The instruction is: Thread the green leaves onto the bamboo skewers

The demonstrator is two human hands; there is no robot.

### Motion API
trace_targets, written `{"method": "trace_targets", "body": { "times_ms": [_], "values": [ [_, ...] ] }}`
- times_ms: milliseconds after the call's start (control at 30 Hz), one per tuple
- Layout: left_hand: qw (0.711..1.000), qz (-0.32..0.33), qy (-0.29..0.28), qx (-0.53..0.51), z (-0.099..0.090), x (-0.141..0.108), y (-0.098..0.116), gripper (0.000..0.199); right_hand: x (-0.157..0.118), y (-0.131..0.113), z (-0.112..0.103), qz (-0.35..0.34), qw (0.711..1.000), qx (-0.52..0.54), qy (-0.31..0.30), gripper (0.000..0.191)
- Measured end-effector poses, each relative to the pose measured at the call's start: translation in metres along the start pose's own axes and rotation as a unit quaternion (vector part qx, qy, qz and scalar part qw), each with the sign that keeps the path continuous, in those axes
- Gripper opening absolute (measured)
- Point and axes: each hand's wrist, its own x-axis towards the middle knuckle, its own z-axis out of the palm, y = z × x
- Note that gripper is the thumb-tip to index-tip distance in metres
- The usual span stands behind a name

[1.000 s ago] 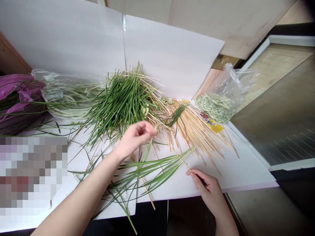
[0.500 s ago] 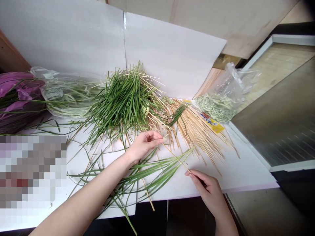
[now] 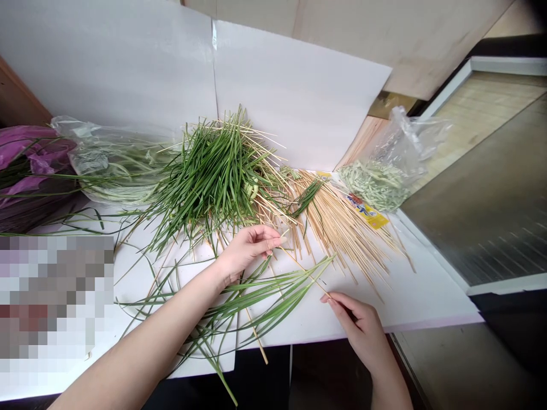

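My left hand [image 3: 245, 253] pinches the upper end of a thin bamboo skewer [image 3: 294, 259] between thumb and fingers. Its lower end is held in the fingertips of my right hand [image 3: 361, 327], so the stick slants between both hands. Several long green chive leaves [image 3: 273, 290] meet the skewer near its middle at their pale ends. Whether they are pierced or only lie against it I cannot tell. Their leaves trail left, passing under my left forearm. Behind my left hand rises a big heap of chives [image 3: 213, 176] with skewers poking out.
A fan of loose bamboo skewers [image 3: 342, 228] spreads on the white table [image 3: 419, 302], by a yellow wrapper [image 3: 371, 216]. At the right stands a clear bag of pale green pieces [image 3: 376, 185]. Another clear bag [image 3: 123, 171] and a purple bag [image 3: 43, 154] lie left; white panels [image 3: 290, 91] stand behind.
Almost nothing differs. Both hands keep their pinch on the skewer; the whole view has shifted very slightly.
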Motion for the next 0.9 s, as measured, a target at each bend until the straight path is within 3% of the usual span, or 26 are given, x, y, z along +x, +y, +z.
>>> {"method": "trace_targets", "body": {
  "times_ms": [900],
  "values": [
    [1.000,-0.008,0.000,0.012,-0.0013,0.0005,-0.0029,0.031,0.0008,-0.0005,0.0063,-0.020,0.999,-0.021,0.030,0.032]
  ]
}}
